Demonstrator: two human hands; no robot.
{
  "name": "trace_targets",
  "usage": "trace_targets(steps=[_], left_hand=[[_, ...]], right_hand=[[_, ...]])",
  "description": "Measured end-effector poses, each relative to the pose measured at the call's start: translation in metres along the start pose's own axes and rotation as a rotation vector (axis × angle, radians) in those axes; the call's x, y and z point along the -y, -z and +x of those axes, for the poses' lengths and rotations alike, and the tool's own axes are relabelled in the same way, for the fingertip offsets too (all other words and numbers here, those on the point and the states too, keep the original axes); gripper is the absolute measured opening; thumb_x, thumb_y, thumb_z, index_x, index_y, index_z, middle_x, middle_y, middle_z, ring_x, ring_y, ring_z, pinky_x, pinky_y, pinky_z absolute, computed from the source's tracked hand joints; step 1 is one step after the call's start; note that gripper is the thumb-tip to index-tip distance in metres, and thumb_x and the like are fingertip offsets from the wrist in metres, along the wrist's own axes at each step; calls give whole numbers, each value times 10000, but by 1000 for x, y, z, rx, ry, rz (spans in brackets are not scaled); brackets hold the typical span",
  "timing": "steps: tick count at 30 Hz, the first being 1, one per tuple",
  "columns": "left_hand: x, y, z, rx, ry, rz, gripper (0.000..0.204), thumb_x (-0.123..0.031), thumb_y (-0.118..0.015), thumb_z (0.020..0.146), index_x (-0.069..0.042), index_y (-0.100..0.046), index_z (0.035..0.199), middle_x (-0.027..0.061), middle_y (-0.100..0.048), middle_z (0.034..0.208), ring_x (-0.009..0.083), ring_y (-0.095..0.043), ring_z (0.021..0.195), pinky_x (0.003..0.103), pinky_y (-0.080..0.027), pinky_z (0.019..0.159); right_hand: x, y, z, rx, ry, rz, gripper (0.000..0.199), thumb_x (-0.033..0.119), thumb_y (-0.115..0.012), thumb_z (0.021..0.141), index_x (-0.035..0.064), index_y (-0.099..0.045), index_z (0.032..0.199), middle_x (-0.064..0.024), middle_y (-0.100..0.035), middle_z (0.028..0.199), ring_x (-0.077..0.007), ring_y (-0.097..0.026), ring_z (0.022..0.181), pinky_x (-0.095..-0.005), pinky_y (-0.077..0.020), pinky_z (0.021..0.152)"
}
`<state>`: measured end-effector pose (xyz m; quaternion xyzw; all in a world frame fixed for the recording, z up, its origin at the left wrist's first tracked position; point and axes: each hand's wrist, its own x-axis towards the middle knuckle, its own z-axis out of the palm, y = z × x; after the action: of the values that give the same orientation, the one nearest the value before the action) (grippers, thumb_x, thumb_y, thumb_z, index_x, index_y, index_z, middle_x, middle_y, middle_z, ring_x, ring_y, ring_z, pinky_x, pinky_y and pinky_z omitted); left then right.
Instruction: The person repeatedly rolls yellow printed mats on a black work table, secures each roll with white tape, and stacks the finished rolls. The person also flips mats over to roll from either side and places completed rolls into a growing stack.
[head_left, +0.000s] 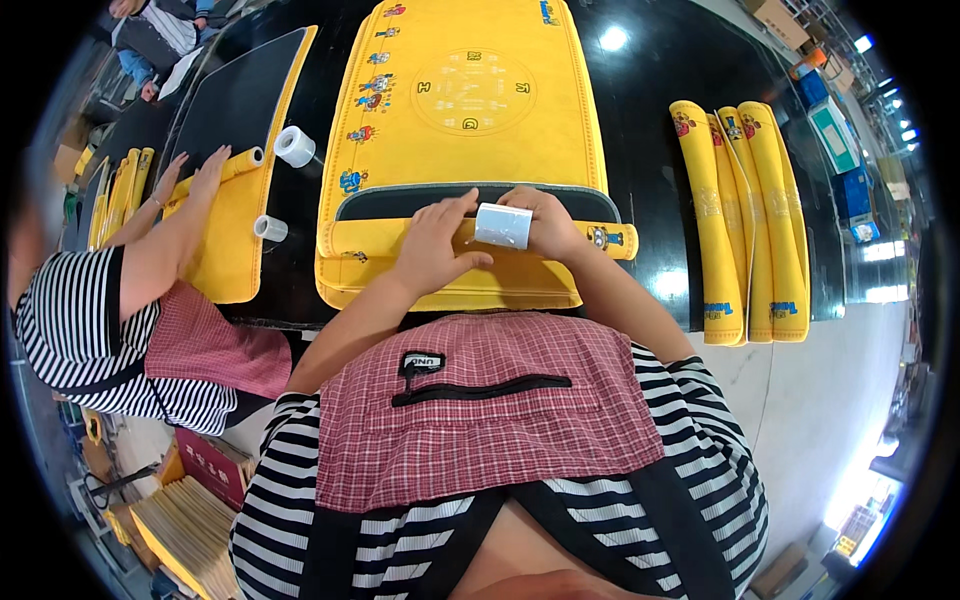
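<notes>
A yellow mat with a dark underside is rolled into a tube (365,239), lying across the near end of a stack of flat yellow mats (560,110) printed with cartoon figures. My left hand (437,243) grips this rolled mat near its middle, thumb on the near side and fingers over the top. Just to the right, my right hand (553,227) holds a roll of clear film (503,226) against the tube. Part of the right hand's grip is hidden behind the film roll. A dark underside strip (400,203) shows just beyond the tube.
Several rolled yellow mats (735,230) lie side by side at right on the black table (645,150). Two film rolls (295,147) stand left of the stack. At left, a co-worker's hands (205,185) press on another rolled mat; another person (160,45) is beyond.
</notes>
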<state>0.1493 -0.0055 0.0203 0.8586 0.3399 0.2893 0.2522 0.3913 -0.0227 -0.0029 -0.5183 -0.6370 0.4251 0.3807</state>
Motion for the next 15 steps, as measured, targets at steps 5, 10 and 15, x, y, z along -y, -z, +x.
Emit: trace_targets(steps=[5,10,15], left_hand=[[-15,19,26,45,-227,-24,360,-291,-808,851,-80,-726,1130,82,-689,1156,280,-646,1068,415,-494,916],[-18,26,64,332,198,-222,123,-160,-755,900,-45,-768,941,103,-748,967,235,-700,882,349,-525,780],[30,-10,77,467,396,-94,157,-206,-786,883,-61,-774,940,117,-760,884,220,-701,812,348,-536,754]], right_hand=[[-5,-2,-2,25,-82,56,196,147,-815,808,38,-767,965,-148,-740,1041,-294,-719,940,-358,-562,839],[18,-9,-16,-113,190,-278,761,276,-878,751,27,-563,1397,-195,-675,1251,-373,-631,1187,-443,-487,1019],[29,-24,-54,-150,320,-443,1185,355,-890,732,-82,-212,1601,-211,-611,1368,-399,-505,1358,-487,-374,1136]])
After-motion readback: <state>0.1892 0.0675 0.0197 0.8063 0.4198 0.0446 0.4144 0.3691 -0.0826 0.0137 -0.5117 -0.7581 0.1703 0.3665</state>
